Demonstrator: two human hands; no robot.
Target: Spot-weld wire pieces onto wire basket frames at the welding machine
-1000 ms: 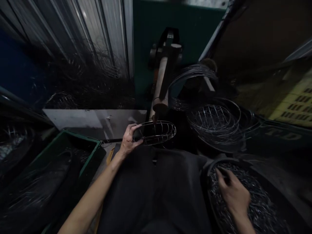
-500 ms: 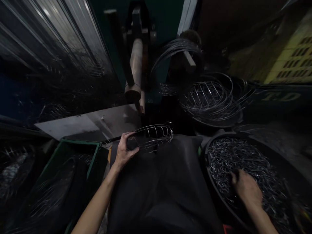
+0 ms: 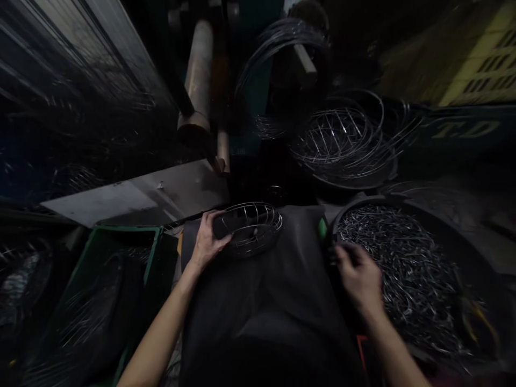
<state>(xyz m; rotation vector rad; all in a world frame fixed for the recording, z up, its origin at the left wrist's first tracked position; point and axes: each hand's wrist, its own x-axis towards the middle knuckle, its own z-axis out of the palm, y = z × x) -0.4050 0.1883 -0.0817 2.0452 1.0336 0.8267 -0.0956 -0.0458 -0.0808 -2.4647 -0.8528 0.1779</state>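
My left hand grips the left side of a round wire cage, thumb below and fingers above. The cage, made of thin shiny rings joined by short curved wires, is held over the dark cloth across my lap. My right hand hovers over the left rim of a wide black basin, thumb and fingers drawn together. Something dark shows at its fingertips, too dim and blurred to name. Heaped in the basin are small bent metal wire pieces.
Ahead stands a machine with a thick metal cylinder. A coil of wire hangs beside it, above a pan of wire rings. A green crate sits at left, below a slanted metal sheet. At upper right is a yellow crate.
My right hand has come up out of the metal pieces and moved left to the basin's rim. The left hand still holds the wire cage, now tipped to show more of its inside.
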